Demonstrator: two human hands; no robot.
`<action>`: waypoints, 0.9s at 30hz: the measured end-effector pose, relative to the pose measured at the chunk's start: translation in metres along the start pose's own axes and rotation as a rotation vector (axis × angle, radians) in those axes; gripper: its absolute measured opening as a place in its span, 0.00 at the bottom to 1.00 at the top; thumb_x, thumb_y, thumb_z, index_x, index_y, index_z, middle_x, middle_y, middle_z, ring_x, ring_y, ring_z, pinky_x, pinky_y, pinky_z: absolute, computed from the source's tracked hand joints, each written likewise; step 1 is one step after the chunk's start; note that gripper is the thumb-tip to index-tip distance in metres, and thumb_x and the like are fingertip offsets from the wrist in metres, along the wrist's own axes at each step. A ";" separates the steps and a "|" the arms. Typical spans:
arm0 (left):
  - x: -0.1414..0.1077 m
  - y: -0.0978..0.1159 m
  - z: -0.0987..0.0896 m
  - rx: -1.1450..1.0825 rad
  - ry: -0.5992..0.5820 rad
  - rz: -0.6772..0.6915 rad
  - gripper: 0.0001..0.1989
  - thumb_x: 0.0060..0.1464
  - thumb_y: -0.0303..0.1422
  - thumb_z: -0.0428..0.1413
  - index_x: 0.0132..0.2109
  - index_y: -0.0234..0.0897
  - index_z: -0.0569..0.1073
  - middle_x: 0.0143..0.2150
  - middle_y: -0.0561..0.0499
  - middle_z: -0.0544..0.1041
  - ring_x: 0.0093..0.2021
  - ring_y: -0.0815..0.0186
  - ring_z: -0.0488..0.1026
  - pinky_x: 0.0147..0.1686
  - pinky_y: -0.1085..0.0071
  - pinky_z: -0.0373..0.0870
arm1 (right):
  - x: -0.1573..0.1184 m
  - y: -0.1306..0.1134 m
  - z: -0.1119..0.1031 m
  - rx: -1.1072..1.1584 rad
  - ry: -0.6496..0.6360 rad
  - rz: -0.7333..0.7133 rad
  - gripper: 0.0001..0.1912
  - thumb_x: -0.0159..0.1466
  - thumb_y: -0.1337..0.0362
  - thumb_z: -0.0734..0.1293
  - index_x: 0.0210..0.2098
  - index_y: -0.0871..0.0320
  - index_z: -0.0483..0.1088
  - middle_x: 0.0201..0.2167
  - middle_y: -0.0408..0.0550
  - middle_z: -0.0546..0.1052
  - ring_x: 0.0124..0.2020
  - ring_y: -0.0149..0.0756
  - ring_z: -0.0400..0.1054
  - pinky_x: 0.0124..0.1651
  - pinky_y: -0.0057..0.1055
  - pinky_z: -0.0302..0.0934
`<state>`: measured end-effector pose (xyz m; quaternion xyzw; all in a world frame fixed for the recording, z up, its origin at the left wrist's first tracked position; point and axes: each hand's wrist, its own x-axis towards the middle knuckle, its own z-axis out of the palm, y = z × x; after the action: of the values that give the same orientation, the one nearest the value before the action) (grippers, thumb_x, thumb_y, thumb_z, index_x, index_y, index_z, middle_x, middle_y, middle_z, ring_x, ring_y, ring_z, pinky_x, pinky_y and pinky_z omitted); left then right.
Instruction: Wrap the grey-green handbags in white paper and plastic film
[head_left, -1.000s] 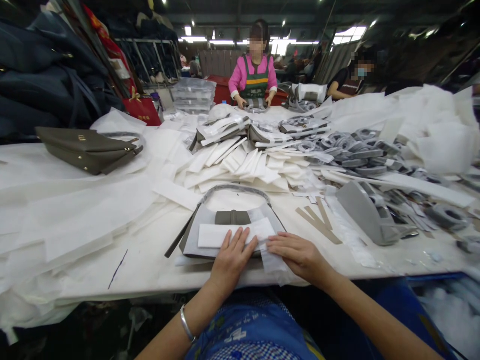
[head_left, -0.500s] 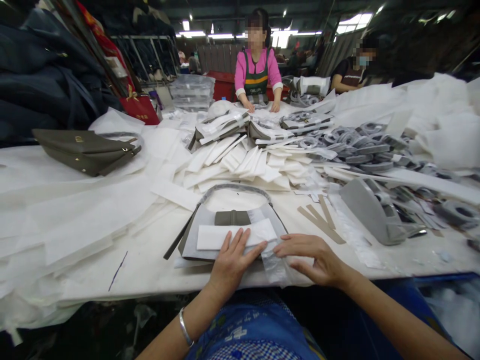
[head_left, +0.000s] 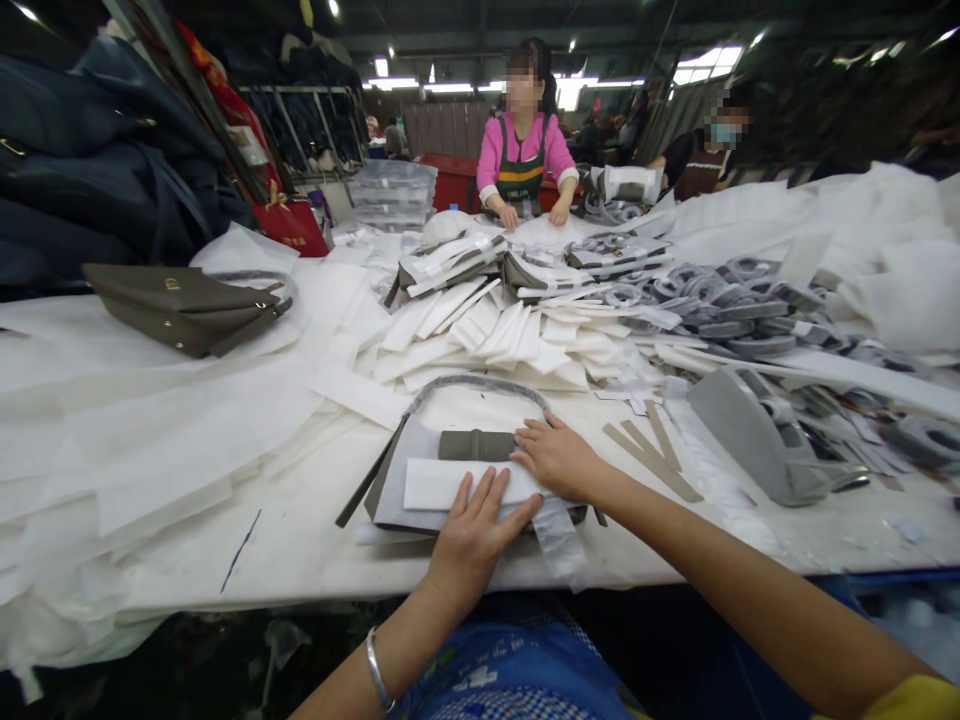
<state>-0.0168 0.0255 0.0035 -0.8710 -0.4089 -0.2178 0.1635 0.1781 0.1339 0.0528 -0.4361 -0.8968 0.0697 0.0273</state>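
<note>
A handbag point(head_left: 390, 480) with a wrapped, arched handle lies on the table in front of me, pale sheet material over its face. Across it rests a folded white foam strip point(head_left: 435, 484), just below a dark olive band point(head_left: 475, 444). My left hand point(head_left: 480, 530) lies on the strip's right part, fingers spread and flat. On the bag's upper right, beside the olive band, my right hand point(head_left: 559, 458) rests with its fingers extended. A clear plastic piece point(head_left: 559, 540) hangs over the bag's lower right edge.
An olive bag point(head_left: 187, 310) lies at the left among white sheets point(head_left: 202, 440). Beyond my bag are stacked white pieces point(head_left: 480, 330). Tan strips point(head_left: 651, 460), a grey bag part point(head_left: 750, 435) and grey rolls point(head_left: 720, 300) lie right. A person point(head_left: 525, 150) works across the table point(head_left: 300, 550).
My right hand has moved up and left from beside the bag onto its upper right part. My left hand stays on the foam strip. The view has shifted slightly.
</note>
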 end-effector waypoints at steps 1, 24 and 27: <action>0.000 0.000 0.000 0.000 0.002 0.002 0.28 0.66 0.33 0.52 0.70 0.56 0.56 0.65 0.42 0.69 0.65 0.52 0.66 0.62 0.49 0.66 | -0.001 -0.001 -0.001 -0.004 -0.007 0.000 0.17 0.72 0.60 0.60 0.53 0.62 0.74 0.56 0.60 0.76 0.64 0.55 0.62 0.67 0.59 0.50; 0.003 0.000 -0.005 -0.028 -0.151 -0.006 0.32 0.63 0.27 0.54 0.70 0.56 0.56 0.71 0.49 0.60 0.68 0.50 0.61 0.64 0.46 0.63 | -0.097 0.019 0.029 0.174 0.167 -0.296 0.48 0.58 0.69 0.74 0.71 0.58 0.49 0.69 0.61 0.59 0.72 0.50 0.48 0.71 0.54 0.47; 0.006 0.002 -0.011 -0.031 -0.203 -0.002 0.33 0.63 0.26 0.53 0.70 0.55 0.56 0.72 0.55 0.57 0.69 0.50 0.58 0.64 0.45 0.62 | -0.098 0.020 0.031 0.159 0.170 -0.303 0.47 0.57 0.71 0.74 0.71 0.58 0.51 0.69 0.60 0.59 0.71 0.50 0.49 0.71 0.54 0.47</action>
<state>-0.0144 0.0227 0.0152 -0.8905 -0.4209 -0.1351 0.1076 0.2504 0.0659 0.0209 -0.2966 -0.9384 0.0986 0.1474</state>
